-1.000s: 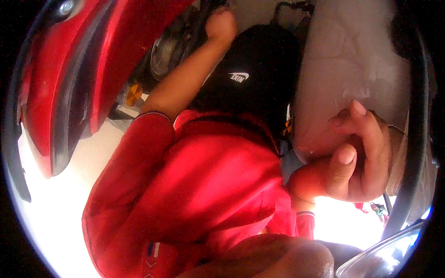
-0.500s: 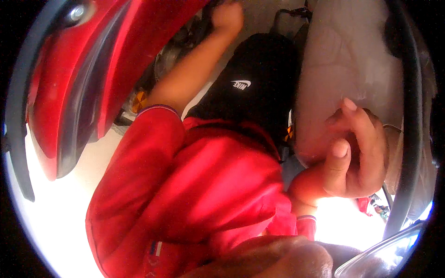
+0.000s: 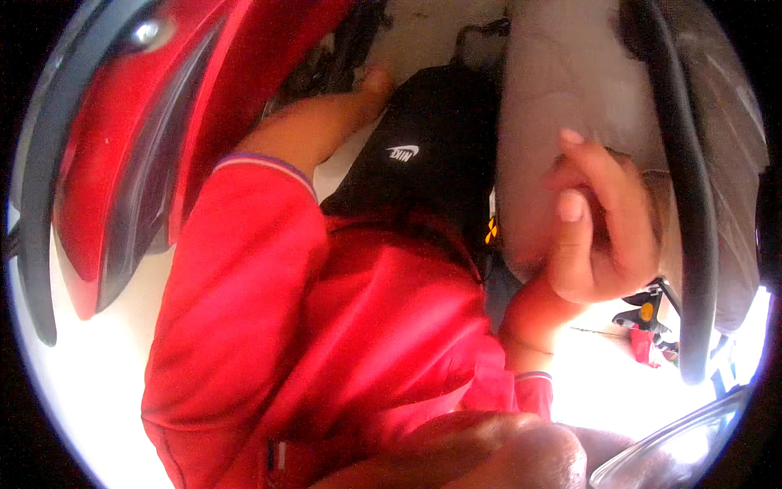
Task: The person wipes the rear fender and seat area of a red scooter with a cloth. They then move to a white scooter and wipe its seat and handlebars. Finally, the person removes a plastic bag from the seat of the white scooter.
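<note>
**Hand curled against the grey seat, other arm deep in the machine**

The co-worker's right hand rests against the side of the grey seat, fingers curled loosely together and thumb up. I cannot tell whether anything is pinched inside the curl. The co-worker's left hand reaches into the dark machinery under the red body panel, and its fingers are too blurred to show whether they are together or apart. Of the camera wearer only a blurred bare limb shows at the lower edge, and neither of the wearer's hands is visible.

The seat lies along the upper right, just inside the black grab rail. It looks padded, with a soft cover that would dent under the fingers over a stiffer base. It is probably bulky rather than heavy. The side edge where the hand rests seems the natural hold. The rail, a stiff tube, would give a firmer one.

The red panel looks like glossy hard plastic, slippery and easy to scratch.

The person in the red shirt and black cap crouches in the middle and fills most of the view, hiding most of the machine. Small red and black objects lie on the pale floor near the rail's lower end. A shiny curved piece sits at the lower right.
</note>
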Motion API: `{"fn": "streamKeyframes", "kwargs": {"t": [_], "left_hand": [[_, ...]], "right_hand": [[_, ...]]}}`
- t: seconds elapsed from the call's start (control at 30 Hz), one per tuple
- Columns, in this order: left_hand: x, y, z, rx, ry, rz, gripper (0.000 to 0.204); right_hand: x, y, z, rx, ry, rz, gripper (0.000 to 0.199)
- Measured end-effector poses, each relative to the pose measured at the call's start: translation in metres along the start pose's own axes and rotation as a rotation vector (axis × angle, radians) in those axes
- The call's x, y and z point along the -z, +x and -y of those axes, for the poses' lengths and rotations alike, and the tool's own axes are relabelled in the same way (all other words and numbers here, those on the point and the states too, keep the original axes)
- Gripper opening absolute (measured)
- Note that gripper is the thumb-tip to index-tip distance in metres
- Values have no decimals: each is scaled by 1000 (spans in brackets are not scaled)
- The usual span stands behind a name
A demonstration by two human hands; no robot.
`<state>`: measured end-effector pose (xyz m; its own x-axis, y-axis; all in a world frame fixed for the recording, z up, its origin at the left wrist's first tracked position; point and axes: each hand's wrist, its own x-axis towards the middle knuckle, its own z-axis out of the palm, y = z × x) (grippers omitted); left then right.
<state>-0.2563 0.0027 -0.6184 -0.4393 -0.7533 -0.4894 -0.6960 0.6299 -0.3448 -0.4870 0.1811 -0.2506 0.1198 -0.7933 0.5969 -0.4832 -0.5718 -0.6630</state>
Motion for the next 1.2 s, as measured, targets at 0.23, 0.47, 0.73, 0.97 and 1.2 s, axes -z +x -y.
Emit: {"fn": "streamKeyframes", "kwargs": {"t": [0.23, 0.47, 0.73, 0.97, 1.2], "left_hand": [[-24, -27, -10, -108, -80, 91, 24], [-30, -36, -3, -102, -186, 172, 26], [83, 51, 29, 257, -465, 137, 29], [134, 55, -38, 439, -1172, -261, 32], [166, 14, -34, 303, -1671, -857, 22]], "right_hand": [[-4, 0, 3, -43, -32, 1, 26], [-6, 4, -1, -18, -57, -44, 24], [-8, 4, 2, -24, -142, -7, 23], [-16, -9, -2, -38, -69, -55, 25], [-11, -3, 4, 18, -168, 33, 25]]}}
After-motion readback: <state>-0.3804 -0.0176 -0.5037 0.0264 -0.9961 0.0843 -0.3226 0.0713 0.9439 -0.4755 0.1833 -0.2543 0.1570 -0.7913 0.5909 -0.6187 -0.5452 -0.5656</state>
